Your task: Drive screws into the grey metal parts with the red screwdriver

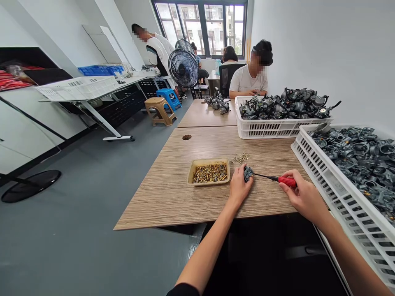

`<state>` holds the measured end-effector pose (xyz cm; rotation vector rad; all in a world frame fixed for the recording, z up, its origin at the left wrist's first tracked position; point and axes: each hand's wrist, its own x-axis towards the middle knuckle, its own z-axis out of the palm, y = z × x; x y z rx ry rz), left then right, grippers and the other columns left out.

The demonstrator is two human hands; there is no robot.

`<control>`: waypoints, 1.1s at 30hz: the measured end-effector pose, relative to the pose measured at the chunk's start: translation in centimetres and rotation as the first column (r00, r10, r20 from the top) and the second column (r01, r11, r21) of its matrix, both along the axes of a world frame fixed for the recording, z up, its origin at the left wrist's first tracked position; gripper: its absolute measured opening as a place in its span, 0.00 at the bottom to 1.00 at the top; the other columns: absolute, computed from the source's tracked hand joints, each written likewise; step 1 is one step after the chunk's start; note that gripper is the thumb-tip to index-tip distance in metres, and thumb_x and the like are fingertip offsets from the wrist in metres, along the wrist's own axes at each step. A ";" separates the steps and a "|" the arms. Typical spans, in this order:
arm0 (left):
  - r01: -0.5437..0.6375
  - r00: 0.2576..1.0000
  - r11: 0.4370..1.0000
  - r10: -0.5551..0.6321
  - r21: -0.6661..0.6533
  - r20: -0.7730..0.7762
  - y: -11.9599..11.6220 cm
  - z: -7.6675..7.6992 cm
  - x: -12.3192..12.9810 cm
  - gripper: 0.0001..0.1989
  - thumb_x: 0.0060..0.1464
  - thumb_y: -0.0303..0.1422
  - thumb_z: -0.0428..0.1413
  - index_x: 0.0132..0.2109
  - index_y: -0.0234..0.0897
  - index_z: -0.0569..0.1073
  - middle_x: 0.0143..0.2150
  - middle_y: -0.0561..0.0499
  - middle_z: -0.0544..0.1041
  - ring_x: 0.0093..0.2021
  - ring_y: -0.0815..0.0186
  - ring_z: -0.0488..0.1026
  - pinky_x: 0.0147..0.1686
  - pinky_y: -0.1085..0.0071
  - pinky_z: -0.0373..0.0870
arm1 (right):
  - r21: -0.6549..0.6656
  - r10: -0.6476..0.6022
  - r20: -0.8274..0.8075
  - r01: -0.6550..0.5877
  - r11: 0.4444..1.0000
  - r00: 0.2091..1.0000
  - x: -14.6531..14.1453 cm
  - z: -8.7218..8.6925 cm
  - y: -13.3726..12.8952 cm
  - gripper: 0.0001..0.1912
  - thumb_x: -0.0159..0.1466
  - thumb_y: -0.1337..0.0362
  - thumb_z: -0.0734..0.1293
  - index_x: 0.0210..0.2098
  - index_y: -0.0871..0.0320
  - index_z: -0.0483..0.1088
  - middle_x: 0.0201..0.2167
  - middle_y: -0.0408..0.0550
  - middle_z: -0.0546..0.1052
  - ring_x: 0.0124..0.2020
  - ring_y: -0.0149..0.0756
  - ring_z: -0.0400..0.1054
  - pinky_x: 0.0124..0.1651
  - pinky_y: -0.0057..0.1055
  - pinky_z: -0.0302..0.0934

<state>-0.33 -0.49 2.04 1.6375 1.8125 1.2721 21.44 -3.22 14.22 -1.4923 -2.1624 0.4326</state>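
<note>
My left hand (240, 185) is closed around a small grey metal carburetor part (248, 173), holding it on the wooden table near its front edge. In my right hand (304, 193) is a screwdriver (286, 181) with a red handle and a dark shaft. Its shaft points left and its tip meets the metal part; the exact contact spot is too small to make out. Left of my left hand stands a shallow beige tray (189, 177) holding many small brass-coloured screw-like pieces (210, 173). More brass pieces (241, 158) lie loose just beyond my left hand.
A white crate (262, 130) of carburetors stands at the table's back right. Another white crate (331, 177) full of metal parts is beside my right arm. More carburetors (218, 103) lie farther back, near a seated person (249, 80). A fan (183, 68) and stools (160, 111) stand beyond.
</note>
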 end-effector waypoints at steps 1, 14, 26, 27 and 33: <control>-0.001 1.000 1.000 0.001 0.002 0.001 0.0 0.0 0.0 0.27 0.59 0.28 0.57 0.65 0.40 0.67 0.57 0.44 0.75 0.57 0.55 0.75 0.57 0.60 0.73 | 0.001 0.003 0.000 -0.003 1.000 1.000 0.0 0.0 0.0 0.12 0.69 0.50 0.62 0.44 0.50 0.66 0.21 0.38 0.72 0.22 0.40 0.69 0.28 0.31 0.57; 0.009 1.000 1.000 -0.009 0.018 0.001 0.1 -0.2 0.0 0.28 0.59 0.28 0.58 0.65 0.41 0.67 0.58 0.44 0.75 0.58 0.55 0.75 0.59 0.60 0.72 | 0.017 0.012 0.038 -0.013 1.000 0.999 -0.1 -0.2 -0.2 0.11 0.70 0.50 0.62 0.44 0.50 0.66 0.21 0.39 0.74 0.21 0.40 0.70 0.28 0.30 0.57; 0.002 1.000 1.000 -0.002 0.001 -0.019 0.0 -0.1 0.0 0.27 0.59 0.29 0.57 0.65 0.41 0.67 0.57 0.44 0.75 0.57 0.55 0.75 0.58 0.61 0.73 | 0.082 0.050 0.098 -0.059 0.995 0.994 -0.5 -0.3 -0.8 0.10 0.72 0.52 0.61 0.45 0.50 0.65 0.27 0.41 0.79 0.23 0.40 0.73 0.29 0.31 0.57; 0.005 1.000 1.000 -0.005 -0.001 -0.019 0.0 -0.1 0.0 0.27 0.59 0.28 0.57 0.65 0.41 0.67 0.57 0.44 0.75 0.57 0.55 0.75 0.58 0.61 0.73 | 0.089 0.053 0.107 -0.062 0.994 0.993 -0.5 -0.3 -0.9 0.10 0.72 0.52 0.61 0.44 0.49 0.65 0.27 0.41 0.79 0.24 0.41 0.74 0.29 0.31 0.57; 0.008 1.000 1.000 -0.008 0.005 -0.013 0.0 -0.1 0.1 0.27 0.60 0.28 0.57 0.66 0.41 0.67 0.58 0.44 0.74 0.58 0.56 0.75 0.59 0.61 0.72 | 0.127 0.065 0.157 -0.085 0.988 0.985 -0.7 -0.3 -1.2 0.09 0.73 0.52 0.60 0.44 0.50 0.65 0.27 0.41 0.80 0.25 0.42 0.76 0.28 0.30 0.56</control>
